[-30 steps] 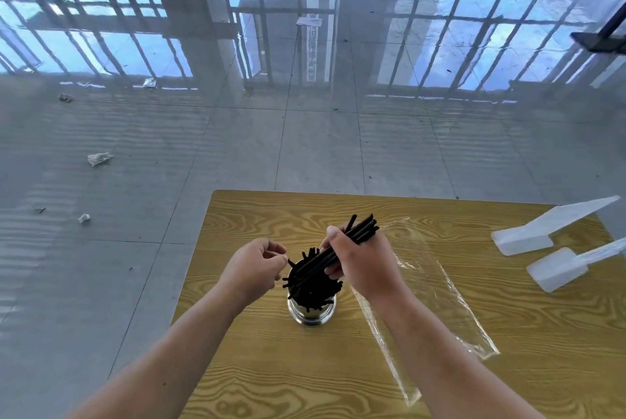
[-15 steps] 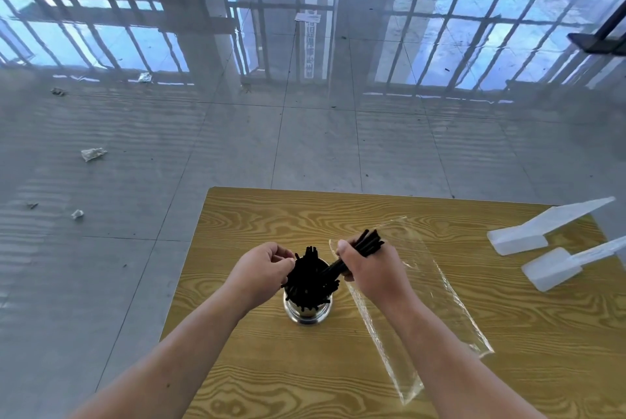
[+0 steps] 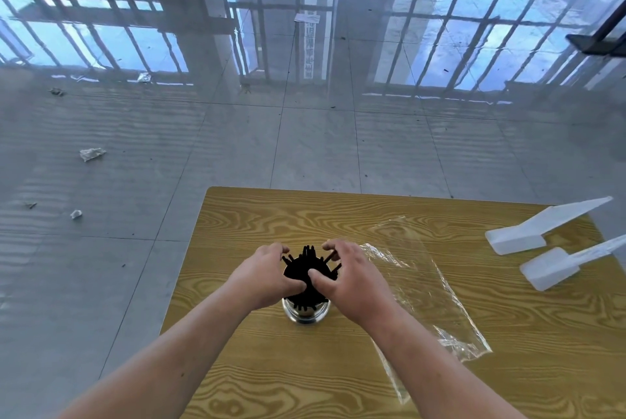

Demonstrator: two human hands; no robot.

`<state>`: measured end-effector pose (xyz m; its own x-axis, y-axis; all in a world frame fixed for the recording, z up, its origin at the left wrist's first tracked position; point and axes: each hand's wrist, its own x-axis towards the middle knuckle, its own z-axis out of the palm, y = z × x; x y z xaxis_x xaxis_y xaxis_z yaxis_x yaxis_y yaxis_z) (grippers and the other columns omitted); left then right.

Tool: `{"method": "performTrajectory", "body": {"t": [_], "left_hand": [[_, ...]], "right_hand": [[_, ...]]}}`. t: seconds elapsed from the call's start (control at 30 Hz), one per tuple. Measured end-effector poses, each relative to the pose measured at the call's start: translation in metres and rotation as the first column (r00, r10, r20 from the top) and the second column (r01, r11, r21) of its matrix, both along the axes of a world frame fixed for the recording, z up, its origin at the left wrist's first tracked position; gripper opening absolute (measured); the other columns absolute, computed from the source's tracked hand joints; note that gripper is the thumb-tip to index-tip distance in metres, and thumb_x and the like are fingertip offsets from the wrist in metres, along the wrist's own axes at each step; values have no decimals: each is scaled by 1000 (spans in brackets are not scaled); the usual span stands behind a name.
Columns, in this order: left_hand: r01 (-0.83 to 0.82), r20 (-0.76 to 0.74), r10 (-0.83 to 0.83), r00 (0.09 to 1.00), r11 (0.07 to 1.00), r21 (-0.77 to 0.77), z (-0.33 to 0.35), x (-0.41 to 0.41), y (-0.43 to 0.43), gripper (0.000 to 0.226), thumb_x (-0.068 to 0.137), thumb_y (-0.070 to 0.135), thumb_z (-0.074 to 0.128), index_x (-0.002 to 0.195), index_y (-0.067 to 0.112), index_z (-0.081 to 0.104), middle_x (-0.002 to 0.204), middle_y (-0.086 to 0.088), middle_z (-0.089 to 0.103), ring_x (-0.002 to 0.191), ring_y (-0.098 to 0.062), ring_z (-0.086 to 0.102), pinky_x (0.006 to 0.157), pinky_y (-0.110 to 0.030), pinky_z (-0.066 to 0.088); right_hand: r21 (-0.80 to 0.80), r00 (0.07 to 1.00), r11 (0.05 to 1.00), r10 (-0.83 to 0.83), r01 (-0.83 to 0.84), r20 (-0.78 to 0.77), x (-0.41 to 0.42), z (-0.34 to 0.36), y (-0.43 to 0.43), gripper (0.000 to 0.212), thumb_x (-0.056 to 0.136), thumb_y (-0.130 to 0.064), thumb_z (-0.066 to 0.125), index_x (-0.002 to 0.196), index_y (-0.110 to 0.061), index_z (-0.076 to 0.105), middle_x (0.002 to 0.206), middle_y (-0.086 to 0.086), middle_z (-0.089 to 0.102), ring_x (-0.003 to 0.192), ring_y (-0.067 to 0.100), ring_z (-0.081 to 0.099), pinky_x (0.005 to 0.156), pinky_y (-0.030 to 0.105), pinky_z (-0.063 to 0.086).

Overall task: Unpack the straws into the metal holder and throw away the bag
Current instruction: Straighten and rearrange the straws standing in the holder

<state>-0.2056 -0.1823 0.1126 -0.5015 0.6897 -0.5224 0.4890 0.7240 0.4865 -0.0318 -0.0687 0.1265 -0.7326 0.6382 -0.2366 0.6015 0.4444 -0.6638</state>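
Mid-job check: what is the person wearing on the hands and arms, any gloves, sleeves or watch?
Nothing shows. The left hand and right hand are ungloved, no rings in view. The left forearm and right forearm are bare to the frame's edge: no sleeves, watch or wristband.
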Motion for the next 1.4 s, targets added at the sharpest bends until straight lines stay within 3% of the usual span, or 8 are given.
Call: {"method": "performTrajectory", "body": {"t": [0.1, 0.23, 0.33, 0.47, 0.8, 1.0, 1.17, 1.4], "left_hand": [[21, -63, -19, 998, 999, 40, -2, 5, 3, 90, 77, 55, 79, 154, 32, 40, 155, 6, 45, 116, -13, 59, 90, -31, 57], [3, -78, 4, 997, 995, 96, -3, 9, 7, 79, 82, 52, 76, 151, 35, 43, 151, 7, 49, 114, -14, 63, 89, -32, 60], [20, -82, -12, 997, 994, 106, -3, 10, 10, 77, 81, 51, 74, 151, 36, 43, 151, 7, 50, 117, -16, 63, 92, -35, 60], [76, -108, -67, 992, 994, 79, -5, 12, 19, 78, 81, 49, 72, 152, 37, 41, 152, 6, 49, 122, -19, 62, 93, -36, 59], [192, -207, -169, 964, 976, 100, -9, 9, 36, 30, 89, 36, 71, 120, 34, 70, 119, 9, 62, 103, -17, 66, 82, -33, 56], [202, -80, -195, 978, 974, 101, -7, 13, 39, 71, 82, 41, 80, 145, 50, 49, 129, 19, 49, 114, -14, 61, 91, -34, 59], [238, -192, -207, 959, 959, 156, -4, 16, 43, 18, 90, 35, 71, 108, 37, 72, 113, 15, 64, 102, -15, 65, 85, -33, 56], [247, -281, -179, 943, 941, 230, 13, 10, 35, 8, 89, 36, 74, 96, 32, 77, 100, 14, 72, 91, -9, 65, 77, -25, 49]], "right_hand": [[45, 997, 999, -8, 11, -75, 6, -1, -4, 37, 99, -51, 63, 131, -30, 62, 114, -19, 57, 93, 1, 59, 73, 17, 44], [116, 981, 992, -23, 46, -192, 6, -3, -6, 17, 104, -38, 60, 110, -28, 72, 98, -20, 64, 88, -3, 59, 72, 9, 41], [149, 993, 989, 32, -14, -117, 2, -9, -7, 18, 104, -33, 60, 108, -27, 76, 97, -12, 64, 90, 5, 58, 71, 12, 39], [122, 999, 992, 26, -22, -33, 2, -15, -10, 35, 102, -42, 58, 131, -26, 70, 113, -9, 63, 108, 12, 57, 87, 21, 41], [0, 1000, 1000, 5, -5, -10, 16, -21, -4, 27, 101, -36, 61, 125, -29, 70, 113, -17, 59, 88, -1, 56, 76, 15, 40], [-58, 998, 997, -45, 42, -44, 18, -23, -7, 29, 99, -39, 63, 127, -33, 67, 114, -20, 59, 83, -6, 56, 71, 12, 43], [-84, 997, 995, -52, 47, -62, 19, -23, -8, 25, 98, -38, 60, 121, -34, 68, 111, -20, 60, 82, -3, 58, 72, 15, 46], [-69, 993, 995, -80, 75, -84, 19, -21, -4, 20, 100, -41, 61, 118, -36, 68, 107, -19, 62, 80, -1, 60, 68, 17, 47]]}}
